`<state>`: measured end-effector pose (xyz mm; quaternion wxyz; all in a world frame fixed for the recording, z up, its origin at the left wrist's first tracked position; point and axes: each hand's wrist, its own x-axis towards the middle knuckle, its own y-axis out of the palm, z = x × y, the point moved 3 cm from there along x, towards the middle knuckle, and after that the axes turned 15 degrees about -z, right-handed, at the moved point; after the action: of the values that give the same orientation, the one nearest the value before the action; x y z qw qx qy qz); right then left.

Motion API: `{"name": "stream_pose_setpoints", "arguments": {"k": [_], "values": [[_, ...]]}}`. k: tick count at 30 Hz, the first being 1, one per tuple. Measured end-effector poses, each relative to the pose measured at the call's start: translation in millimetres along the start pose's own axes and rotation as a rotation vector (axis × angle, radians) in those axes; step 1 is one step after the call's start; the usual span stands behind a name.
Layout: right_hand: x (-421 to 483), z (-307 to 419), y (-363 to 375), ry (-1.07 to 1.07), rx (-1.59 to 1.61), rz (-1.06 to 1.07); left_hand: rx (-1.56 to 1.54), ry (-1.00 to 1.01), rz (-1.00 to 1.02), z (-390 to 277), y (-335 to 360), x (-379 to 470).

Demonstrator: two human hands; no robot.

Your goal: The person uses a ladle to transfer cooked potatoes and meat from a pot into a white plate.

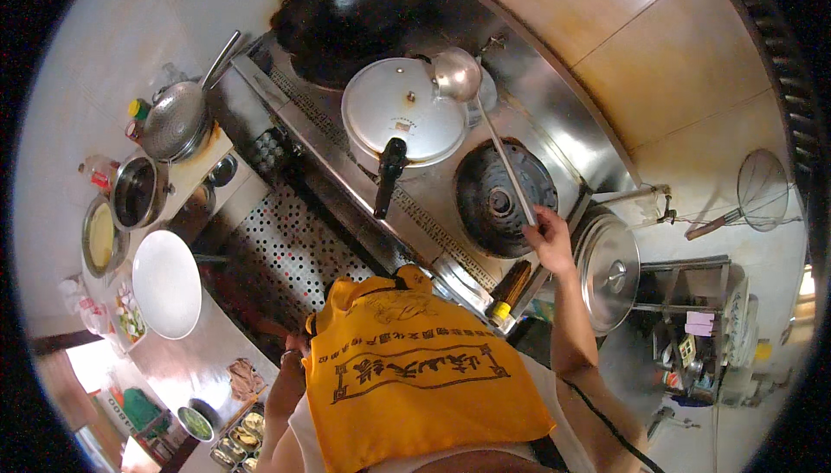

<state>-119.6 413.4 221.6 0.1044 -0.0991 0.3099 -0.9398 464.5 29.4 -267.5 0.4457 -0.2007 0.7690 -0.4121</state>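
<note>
My right hand (552,239) grips the handle end of a long metal ladle (509,158). The ladle's bowl lies over the right edge of a pressure cooker's aluminium lid (412,106); whether it touches the lid I cannot tell. The cooker's black handle points towards me. Below the ladle shaft is a dark, round burner plate (500,200) in the steel stove top. Beside the apron, low on the left, my left hand (297,345) is mostly hidden, so its fingers and any grip cannot be made out.
A blackened wok (344,25) sits at the far end of the stove. On the left counter are a perforated strainer (175,116), a metal pot (137,192) and a white oval plate (167,285). A large lidded pot (609,275) and a bamboo brush (511,292) flank my right forearm.
</note>
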Motion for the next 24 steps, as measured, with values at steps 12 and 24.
{"name": "stream_pose_setpoints", "arguments": {"k": [12,24], "values": [[156,-107,119,-0.016,-0.492,-0.209,0.038,0.043,0.002,-16,-31,-3],[126,-44,92,0.819,1.061,0.253,-0.003,-0.048,-0.008,-5,-19,-23]]}}
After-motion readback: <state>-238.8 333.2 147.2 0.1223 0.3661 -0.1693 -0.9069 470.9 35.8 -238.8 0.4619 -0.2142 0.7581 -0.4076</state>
